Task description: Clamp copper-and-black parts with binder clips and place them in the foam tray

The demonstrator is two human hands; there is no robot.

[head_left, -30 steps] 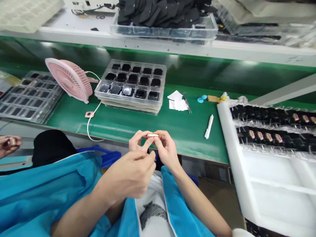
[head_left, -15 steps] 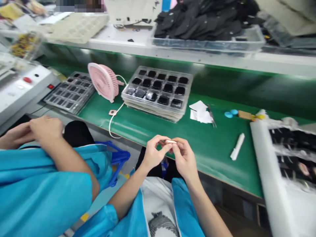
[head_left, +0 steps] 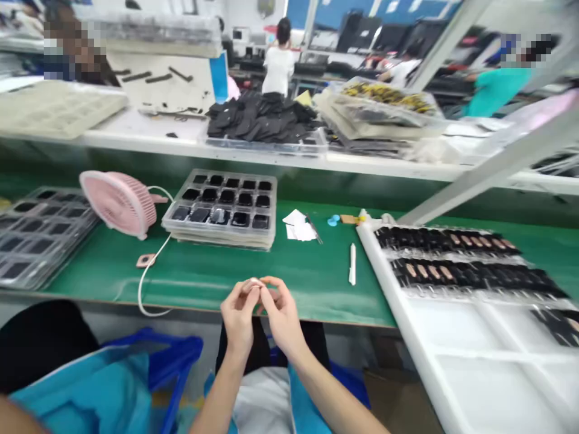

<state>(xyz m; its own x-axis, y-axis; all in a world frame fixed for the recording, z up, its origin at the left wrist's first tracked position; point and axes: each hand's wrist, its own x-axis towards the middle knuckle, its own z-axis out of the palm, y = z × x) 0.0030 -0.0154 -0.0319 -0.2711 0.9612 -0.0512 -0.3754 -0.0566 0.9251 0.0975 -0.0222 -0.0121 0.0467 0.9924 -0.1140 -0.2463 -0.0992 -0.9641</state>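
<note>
My left hand (head_left: pixel 238 313) and my right hand (head_left: pixel 281 313) meet just in front of the green bench edge, fingertips pinched together on a small pinkish part (head_left: pixel 254 284). The part is mostly hidden by my fingers. Beyond my hands on the green bench (head_left: pixel 226 277) stands a stack of clear trays (head_left: pixel 224 208) with dark square parts in their pockets. A white foam tray (head_left: pixel 456 337) on my right carries rows of dark and pinkish parts.
A pink fan (head_left: pixel 115 202) with a white cable (head_left: pixel 147 280) stands at the left, beside another clear tray (head_left: pixel 31 238). A white pen-like tool (head_left: pixel 351 263), paper scraps (head_left: pixel 298 226) and tweezers lie mid-bench. A co-worker's blue sleeve (head_left: pixel 90 386) is at lower left. People stand far behind.
The view has tilted up and swung right, showing the back shelf and room. My hands stay pinched on the small part. The co-worker's hands at left have left the view.
</note>
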